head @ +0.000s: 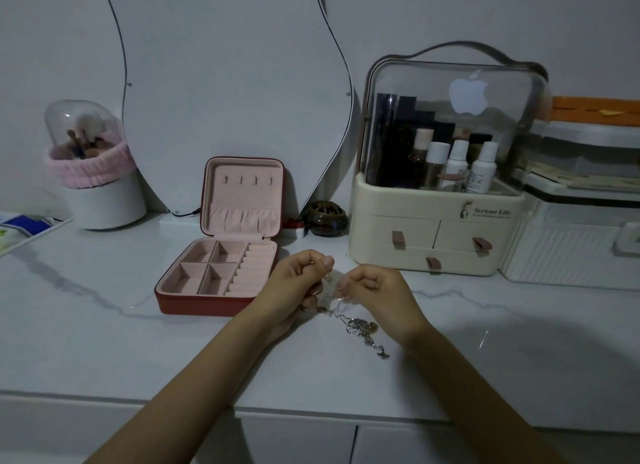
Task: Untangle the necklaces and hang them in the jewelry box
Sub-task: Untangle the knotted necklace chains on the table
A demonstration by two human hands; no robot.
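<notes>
White marble-veined countertop (104,342) runs under a curvy frameless mirror (225,82). Open red jewelry box with pink lining (221,252) sits left of centre, its lid hooks bare. Behind it a small dark round ornament (325,218); to the right a cream cosmetics organiser with clear dome (446,172); far left a domed brush holder with pink band (93,165). Left hand (298,283) and right hand (377,290) both pinch the tangled silver necklaces (360,328), whose clump dangles just above the counter; individual chains are too fine to separate
</notes>
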